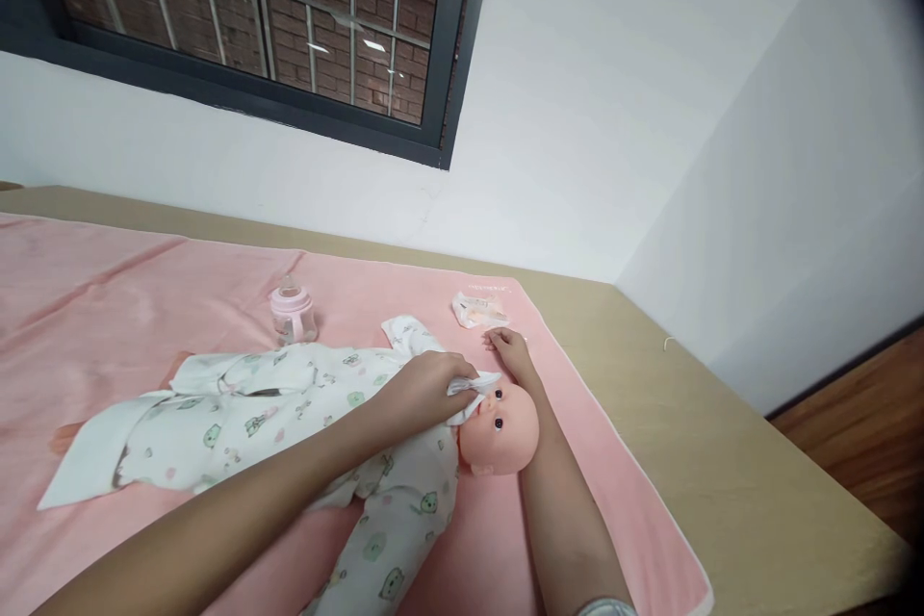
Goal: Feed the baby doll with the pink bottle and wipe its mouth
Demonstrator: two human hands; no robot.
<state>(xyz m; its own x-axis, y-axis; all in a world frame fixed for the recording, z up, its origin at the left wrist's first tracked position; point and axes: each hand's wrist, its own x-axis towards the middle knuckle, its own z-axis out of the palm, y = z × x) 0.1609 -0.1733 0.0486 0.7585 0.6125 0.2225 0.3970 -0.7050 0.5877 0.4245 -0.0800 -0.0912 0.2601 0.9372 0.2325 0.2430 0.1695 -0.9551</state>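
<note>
White crumpled cloth (485, 381), pinched in the nearer left hand (437, 387), is at the mouth of a pink plastic doll (303, 395) lying head rightward; the half-open right hand (509, 349), seemingly empty, lies beyond.

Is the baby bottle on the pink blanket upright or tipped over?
Upright: the baby bottle stands on the pink blanket with its narrow tip pointing up and its wider body below.

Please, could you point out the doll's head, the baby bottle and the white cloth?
Doll's head (515, 431): head view, the forehead.
Baby bottle (292, 303): head view, the pink collar.
White cloth (485, 382): head view, the upper flap.
</note>
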